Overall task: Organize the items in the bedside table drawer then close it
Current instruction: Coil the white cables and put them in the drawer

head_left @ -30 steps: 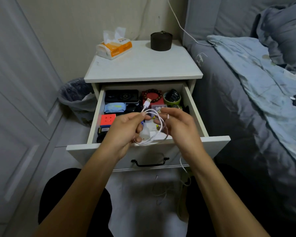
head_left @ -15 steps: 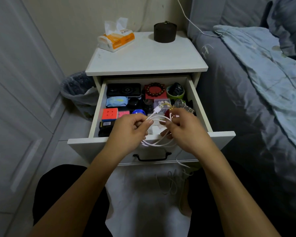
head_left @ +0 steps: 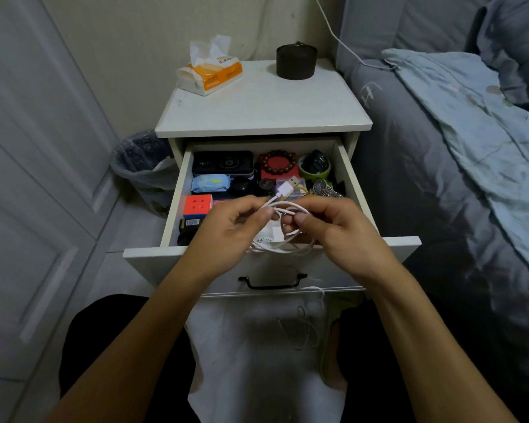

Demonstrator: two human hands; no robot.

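Room: nightstand (head_left: 263, 117) against a pale wall, bed (head_left: 440, 178) at 3 o'clock, bin (head_left: 141, 166) at 9 o'clock.
Drawer (head_left: 287, 270): pulled fully out, not yet closed; small goods pack its back rows, a cube (head_left: 197, 206) at its 8 o'clock.
Cable (head_left: 283, 209): white, looped into a loose coil above the drawer's front half, USB plug (head_left: 289, 186) sticking up toward 12 o'clock.
Left hand (head_left: 226, 236): fingers curled, pinching the coil's 9 o'clock side.
Right hand (head_left: 339, 230): fingers curled, pinching the 3 o'clock side.
Handling: probably light, limp and springy (loops likely to pop open if released).
Grip: best across all the loops together, not by the plug.
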